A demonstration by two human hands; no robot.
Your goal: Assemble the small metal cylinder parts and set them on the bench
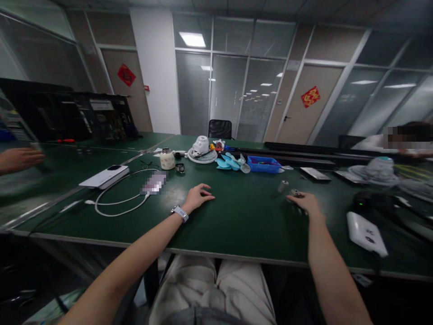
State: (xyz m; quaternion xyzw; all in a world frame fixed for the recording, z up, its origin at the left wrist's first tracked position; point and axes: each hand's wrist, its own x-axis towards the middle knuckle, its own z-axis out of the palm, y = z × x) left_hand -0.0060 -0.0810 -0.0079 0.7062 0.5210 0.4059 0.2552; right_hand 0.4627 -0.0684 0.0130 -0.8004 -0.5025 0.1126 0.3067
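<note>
"Metal part [295, 192]: how far is handling getting?"

"Reading left to right. Left hand [198, 197] is hovering at or resting on the table [243, 221], cannot tell which; fingers curving, gap open, holding nothing. One white grille [194, 157], one blue blade set [227, 162], one blue tray [262, 165] are lying behind."

"Further right?"

"One metal cylinder [283, 185] is sitting loose, just left of the one metal part. That part is sitting at the right hand's [307, 204] fingertips; cannot tell whether they are gripping."

"Done, remaining?"

"My judgement: handling is starting, two metal pieces sitting unjoined; further pieces below that hand are blurring out."
</note>
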